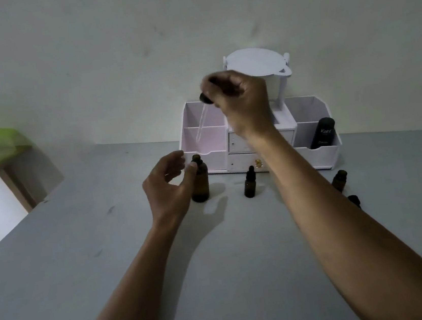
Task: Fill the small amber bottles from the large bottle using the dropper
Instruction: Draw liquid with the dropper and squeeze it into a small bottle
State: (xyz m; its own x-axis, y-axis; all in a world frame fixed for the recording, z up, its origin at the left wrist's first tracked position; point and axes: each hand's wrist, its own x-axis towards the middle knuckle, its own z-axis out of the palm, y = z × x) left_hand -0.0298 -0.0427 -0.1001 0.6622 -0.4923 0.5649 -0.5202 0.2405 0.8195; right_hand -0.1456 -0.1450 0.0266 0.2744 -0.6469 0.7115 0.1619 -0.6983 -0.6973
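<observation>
Beyond both hands stands a white compartmented plastic organiser (318, 152). Just beside the loosely open left hand (167, 189), thumb at its neck, probably to steady it, stands the large uncapped amber glass bottle (200, 182). Above it, the raised right hand (241, 100) pinches the black-bulbed clear dropper (201, 123), tip angled down.

Two bare forearms, sleeveless as far as the view reaches, extend from the bottom edge. The left hand (167, 189) and right hand (242, 102) wear no gloves, rings, watch or bracelet. Wrists are uncovered; fingernails look short and unpainted. Blur softens the right hand's fingertips.
</observation>
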